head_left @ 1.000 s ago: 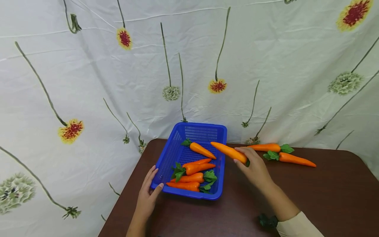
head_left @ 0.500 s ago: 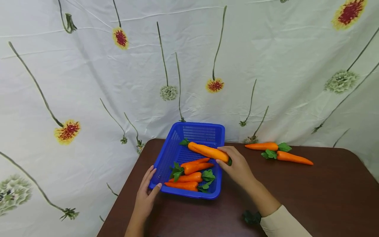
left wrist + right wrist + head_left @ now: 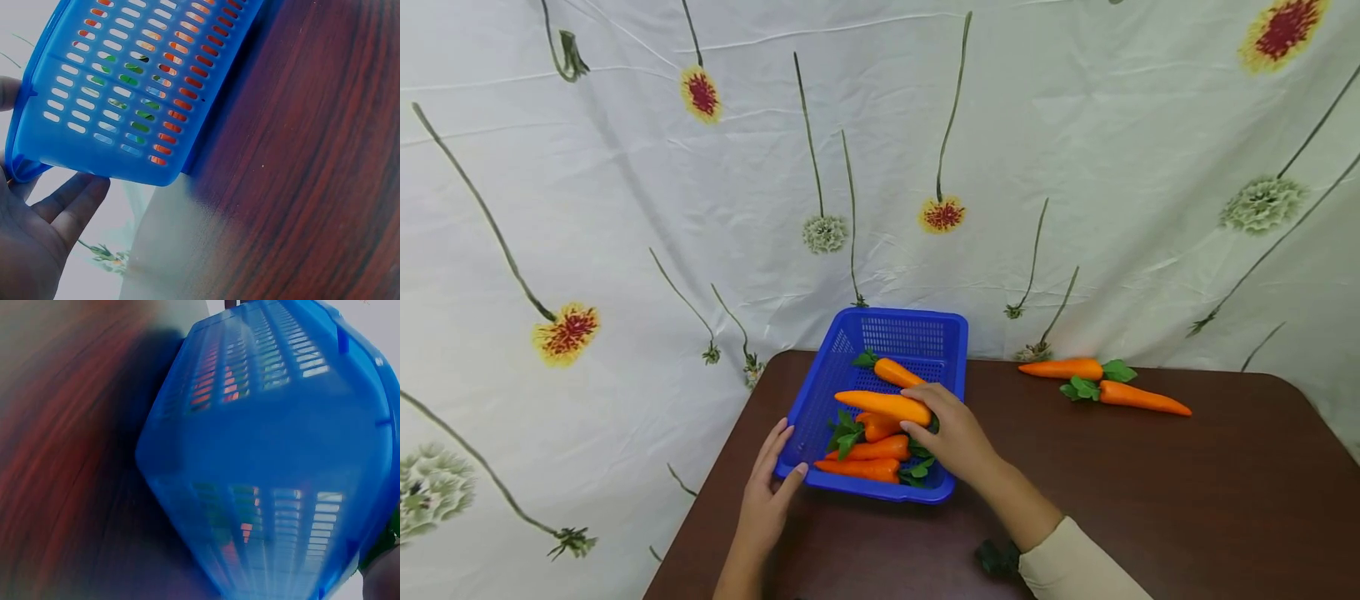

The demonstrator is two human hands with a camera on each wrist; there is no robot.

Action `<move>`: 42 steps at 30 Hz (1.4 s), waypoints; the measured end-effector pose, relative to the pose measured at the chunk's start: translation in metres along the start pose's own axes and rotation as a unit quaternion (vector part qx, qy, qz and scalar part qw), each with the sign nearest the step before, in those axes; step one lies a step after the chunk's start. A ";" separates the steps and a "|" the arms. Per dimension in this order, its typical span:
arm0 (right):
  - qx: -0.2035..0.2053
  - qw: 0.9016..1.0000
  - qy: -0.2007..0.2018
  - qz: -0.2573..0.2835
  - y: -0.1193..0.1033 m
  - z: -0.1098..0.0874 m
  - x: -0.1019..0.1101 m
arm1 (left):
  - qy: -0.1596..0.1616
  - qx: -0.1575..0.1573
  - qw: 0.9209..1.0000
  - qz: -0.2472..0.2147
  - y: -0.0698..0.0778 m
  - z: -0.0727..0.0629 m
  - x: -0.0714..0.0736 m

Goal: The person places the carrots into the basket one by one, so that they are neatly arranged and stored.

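Head view: a brown table (image 3: 1112, 492) bears a blue basket (image 3: 904, 333), whose near left corner the left hand (image 3: 765, 498) touches with spread fingers. The right hand (image 3: 957, 435) pinches one carrot (image 3: 876, 405), jutting leftward from its fingertips above basket carrots (image 3: 861, 469). Table carrots (image 3: 1142, 398) lie well right of those fingers.

1. High up, the head camera looks forward and down over bench (image 3: 1135, 492), blue basket (image 3: 880, 492) and flowered cloth (image 3: 737, 192)!
2. Down low, the left wrist view faces the basket's slotted wall (image 3: 131, 87), close in, bench at right.
3. Right wrist, nearer still, stares at a basket corner (image 3: 262, 444)!
4. All three share basket and bench.
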State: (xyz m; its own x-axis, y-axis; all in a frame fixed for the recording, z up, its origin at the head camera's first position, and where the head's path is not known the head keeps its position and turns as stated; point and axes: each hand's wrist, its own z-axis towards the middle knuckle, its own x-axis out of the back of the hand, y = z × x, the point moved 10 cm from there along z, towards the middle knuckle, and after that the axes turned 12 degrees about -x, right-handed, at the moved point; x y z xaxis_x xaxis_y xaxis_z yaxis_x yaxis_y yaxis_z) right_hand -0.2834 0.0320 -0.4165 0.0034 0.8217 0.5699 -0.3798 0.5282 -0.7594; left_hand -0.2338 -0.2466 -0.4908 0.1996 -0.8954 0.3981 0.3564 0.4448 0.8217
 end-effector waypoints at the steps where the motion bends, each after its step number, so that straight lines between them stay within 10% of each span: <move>1: -0.005 1.000 -0.004 0.003 -0.001 0.000 -0.003 | 0.000 -0.001 1.000 0.000 0.000 0.000 0.000; 42: -0.022 0.999 -0.038 -0.028 -0.003 0.007 -0.029 | 0.009 -0.024 1.000 -0.009 0.003 0.001 0.000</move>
State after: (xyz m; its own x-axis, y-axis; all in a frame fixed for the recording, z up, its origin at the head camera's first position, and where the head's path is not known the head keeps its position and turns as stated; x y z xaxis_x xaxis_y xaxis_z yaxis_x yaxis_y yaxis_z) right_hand -0.2892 0.0048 -0.4289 -0.0477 0.7733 0.6322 -0.3400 0.5826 -0.7383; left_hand -0.2335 -0.2456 -0.4875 0.2088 -0.9027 0.3762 0.4041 0.4299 0.8074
